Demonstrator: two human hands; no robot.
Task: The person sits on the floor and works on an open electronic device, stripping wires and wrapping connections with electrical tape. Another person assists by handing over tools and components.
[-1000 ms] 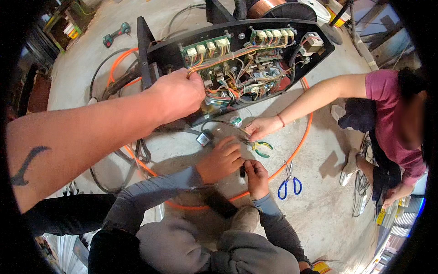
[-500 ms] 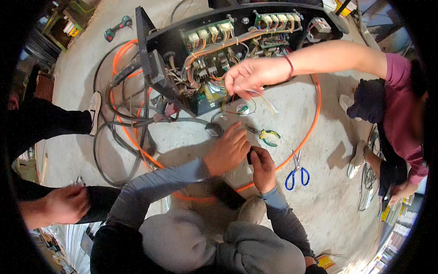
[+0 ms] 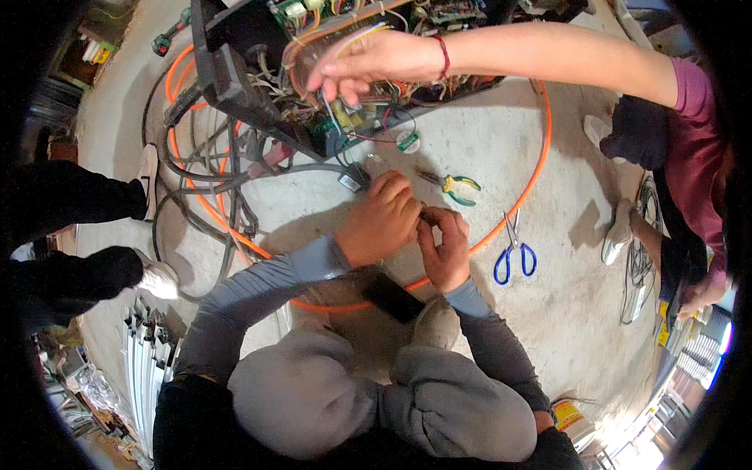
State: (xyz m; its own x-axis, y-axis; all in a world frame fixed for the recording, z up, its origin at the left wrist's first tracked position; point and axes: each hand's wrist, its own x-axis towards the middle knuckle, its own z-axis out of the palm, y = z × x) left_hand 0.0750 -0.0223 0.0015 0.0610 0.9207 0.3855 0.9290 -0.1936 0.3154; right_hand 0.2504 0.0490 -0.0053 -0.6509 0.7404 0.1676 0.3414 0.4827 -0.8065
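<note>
My left hand and my right hand meet low over the concrete floor, fingers closed. Between their fingertips a small dark piece barely shows; the right thumb and fingers pinch it. Whatever the left fingers hold is hidden. Just beyond my hands lie pliers with green and yellow handles, a small green-labelled spool and a black block with a white label on a cable. Another person's hand holds thin wires over an opened black machine full of circuit boards and wiring.
Blue-handled scissors lie to the right, near an orange hose looping around the work area. Dark cables tangle at left. A flat black rectangular object lies near my feet. A power drill rests far left. Other people stand on both sides.
The view has shifted, so the machine sits higher. My hands have come closer together, covering more of the dark piece. The other person's hand has moved left over the machine with the wires.
</note>
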